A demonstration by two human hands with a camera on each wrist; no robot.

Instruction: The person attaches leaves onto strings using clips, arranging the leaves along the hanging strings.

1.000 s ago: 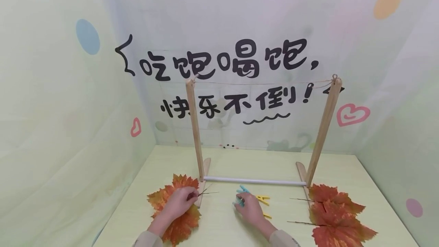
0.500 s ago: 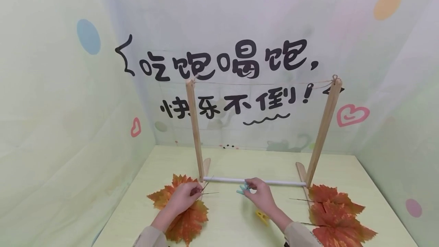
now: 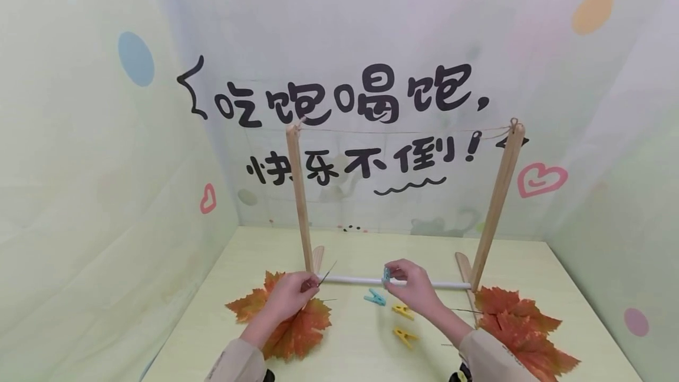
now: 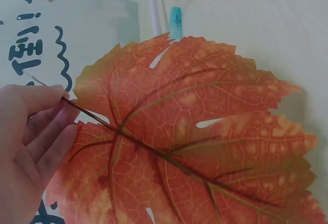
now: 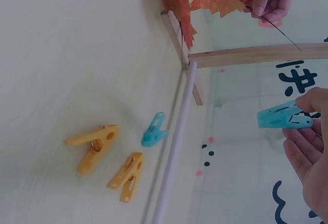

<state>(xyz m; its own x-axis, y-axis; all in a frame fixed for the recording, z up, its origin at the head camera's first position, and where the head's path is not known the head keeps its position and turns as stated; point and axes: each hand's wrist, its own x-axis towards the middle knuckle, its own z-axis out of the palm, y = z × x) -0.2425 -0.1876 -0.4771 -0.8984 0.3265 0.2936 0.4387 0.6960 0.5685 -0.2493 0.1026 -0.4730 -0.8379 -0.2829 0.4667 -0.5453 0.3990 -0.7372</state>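
My left hand (image 3: 294,295) pinches the thin dark stem of an orange-red leaf (image 4: 205,111) between thumb and fingertips, and the leaf hangs from it above the table. In my right hand (image 3: 418,287) a light blue clothespin (image 5: 279,116) is pinched between thumb and fingers, raised near the white rod in the head view. Another blue clothespin (image 3: 375,297) lies on the table, beside two yellow clothespins (image 3: 403,311) (image 5: 95,147). Both hands are below the string (image 3: 371,131).
Two wooden posts (image 3: 300,205) (image 3: 495,211) hold the string and stand joined by a white rod (image 3: 350,280). Another leaf (image 3: 246,306) lies at the left, and more orange-red leaves (image 3: 525,326) lie at the right. A printed curtain (image 3: 339,28) stands behind the table (image 3: 392,250).
My right hand has picked up a blue clothespin and moved up and to the right. My left hand has moved slightly up and right, lifting a leaf by its stem.
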